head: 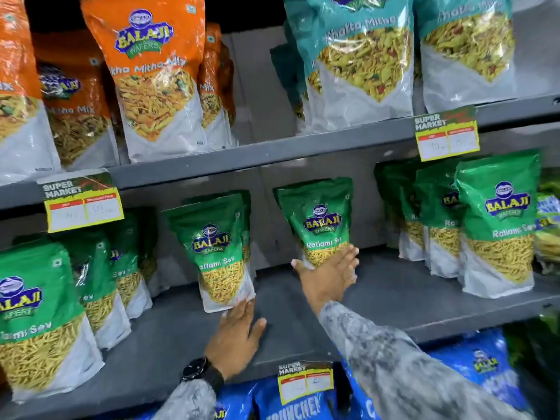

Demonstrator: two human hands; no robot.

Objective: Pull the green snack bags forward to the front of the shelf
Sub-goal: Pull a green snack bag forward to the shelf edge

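Observation:
Green Ratlami Sev bags stand on the grey middle shelf (394,286). One green bag (216,253) stands left of centre, set back from the edge; my left hand (236,338) is flat and open just below its bottom edge, fingertips touching it. A second green bag (318,216) stands deep at the centre back; my right hand (328,274) reaches in with spread fingers against its lower front. A row of green bags (39,313) sits near the front at the left. Another green row (497,228) stands at the right.
Orange bags (151,71) and teal bags (360,56) fill the upper shelf. Blue bags (481,368) sit on the shelf below. Yellow price tags (83,201) (447,136) (306,381) hang from the shelf edges. Bare shelf lies in front of the two middle bags.

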